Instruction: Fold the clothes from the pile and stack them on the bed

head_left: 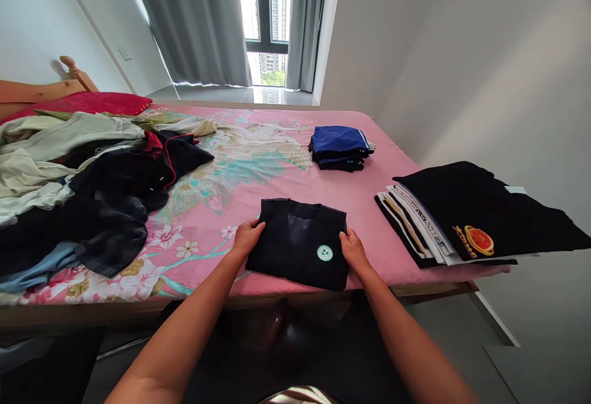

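A black garment [295,250], folded into a flat rectangle with a round green-and-white badge near its right side, lies at the front edge of the bed. My left hand [249,234] grips its left edge, the thumb on top and the fingers tucked out of sight beneath. On the opposite edge my right hand [353,247] holds it the same way. The garment's neckline faces away from me.
A heap of loose clothes [106,176] covers the bed's left side. Folded blue and black clothes [339,145] are stacked farther back. At the right, a taller stack of folded shirts [480,207] reaches past the bed's edge. The bedsheet [249,176] is pink and floral.
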{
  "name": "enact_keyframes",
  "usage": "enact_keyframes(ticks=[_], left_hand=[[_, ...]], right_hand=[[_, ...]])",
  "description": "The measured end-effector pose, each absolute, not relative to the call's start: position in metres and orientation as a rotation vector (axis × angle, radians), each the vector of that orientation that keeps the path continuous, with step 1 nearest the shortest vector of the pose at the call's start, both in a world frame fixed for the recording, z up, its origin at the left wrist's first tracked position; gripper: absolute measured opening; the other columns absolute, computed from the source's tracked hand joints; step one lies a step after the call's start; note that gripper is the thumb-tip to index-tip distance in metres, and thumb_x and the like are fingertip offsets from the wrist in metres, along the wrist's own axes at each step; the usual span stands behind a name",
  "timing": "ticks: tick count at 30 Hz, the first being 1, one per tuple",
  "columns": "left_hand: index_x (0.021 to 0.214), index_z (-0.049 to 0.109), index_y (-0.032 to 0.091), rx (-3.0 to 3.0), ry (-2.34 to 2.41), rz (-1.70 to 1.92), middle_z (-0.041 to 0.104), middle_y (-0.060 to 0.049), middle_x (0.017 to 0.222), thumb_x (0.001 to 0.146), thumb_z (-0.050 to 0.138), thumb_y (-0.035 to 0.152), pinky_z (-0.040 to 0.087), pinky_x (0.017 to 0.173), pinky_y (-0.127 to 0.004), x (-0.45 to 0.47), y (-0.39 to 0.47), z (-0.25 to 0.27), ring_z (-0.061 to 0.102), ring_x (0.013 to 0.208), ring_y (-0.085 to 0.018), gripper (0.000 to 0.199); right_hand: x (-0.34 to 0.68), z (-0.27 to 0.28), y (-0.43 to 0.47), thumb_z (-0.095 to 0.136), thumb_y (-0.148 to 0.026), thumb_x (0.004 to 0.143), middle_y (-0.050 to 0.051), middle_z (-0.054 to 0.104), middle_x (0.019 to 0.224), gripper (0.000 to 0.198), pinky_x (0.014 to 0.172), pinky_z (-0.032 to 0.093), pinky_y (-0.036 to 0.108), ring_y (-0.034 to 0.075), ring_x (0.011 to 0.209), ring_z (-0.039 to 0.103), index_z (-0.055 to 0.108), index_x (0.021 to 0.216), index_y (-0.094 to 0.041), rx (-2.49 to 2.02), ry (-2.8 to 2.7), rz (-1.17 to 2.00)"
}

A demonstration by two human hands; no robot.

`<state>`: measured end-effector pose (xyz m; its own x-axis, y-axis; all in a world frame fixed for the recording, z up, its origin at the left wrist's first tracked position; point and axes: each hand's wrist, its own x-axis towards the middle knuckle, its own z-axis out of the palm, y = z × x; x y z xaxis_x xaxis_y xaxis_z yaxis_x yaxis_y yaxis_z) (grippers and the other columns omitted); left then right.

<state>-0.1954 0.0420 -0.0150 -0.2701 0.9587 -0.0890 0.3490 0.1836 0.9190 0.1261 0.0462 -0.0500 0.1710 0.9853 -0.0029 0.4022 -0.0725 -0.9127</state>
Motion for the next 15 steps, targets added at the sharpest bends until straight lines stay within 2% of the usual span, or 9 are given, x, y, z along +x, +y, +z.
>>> enact_keyframes(ticks=[5,9,12,15], left_hand=[[0.085,0.072,0.019,1.323,1.909,1.027,0.071,-0.005,0.076,0.071,0.063,0.042,0.048,0.076,-0.033,-0.194,0.058,-0.013,0.065,0.079,-0.024,0.029],[0.110,0.064,0.016,1.418,2.040,1.119,0.065,-0.011,0.110,0.076,0.060,0.033,0.038,0.099,-0.040,-0.186,0.038,0.000,0.056,0.108,-0.027,0.039],[0.110,0.064,0.021,1.851,1.850,1.135,0.061,-0.009,0.120,0.084,0.051,0.029,0.031,0.108,-0.038,-0.168,-0.004,0.004,0.050,0.119,-0.024,0.030],[0.118,0.062,0.025,2.229,1.541,0.863,0.056,-0.007,0.131,0.088,0.048,0.033,0.024,0.113,-0.039,-0.145,-0.042,-0.005,0.043,0.128,-0.023,0.034]], right_hand=[[0.129,-0.050,0.062,0.048,-0.042,0.075,0.001,0.051,0.058,0.024,0.060,0.036,0.031,0.019,0.061,0.047,0.044,0.061,-0.023,-1.737,-1.322,0.848],[0.130,-0.052,0.063,0.049,-0.044,0.074,-0.001,0.047,0.053,0.029,0.055,0.029,0.029,0.017,0.055,0.041,0.039,0.057,-0.024,-1.757,-1.331,0.862],[0.130,-0.053,0.061,0.048,-0.045,0.075,-0.001,0.045,0.052,0.030,0.055,0.026,0.028,0.015,0.054,0.038,0.039,0.057,-0.023,-1.768,-1.329,0.853],[0.128,-0.053,0.060,0.049,-0.042,0.075,-0.002,0.045,0.053,0.029,0.056,0.025,0.028,0.015,0.054,0.038,0.039,0.056,-0.023,-1.781,-1.332,0.838]])
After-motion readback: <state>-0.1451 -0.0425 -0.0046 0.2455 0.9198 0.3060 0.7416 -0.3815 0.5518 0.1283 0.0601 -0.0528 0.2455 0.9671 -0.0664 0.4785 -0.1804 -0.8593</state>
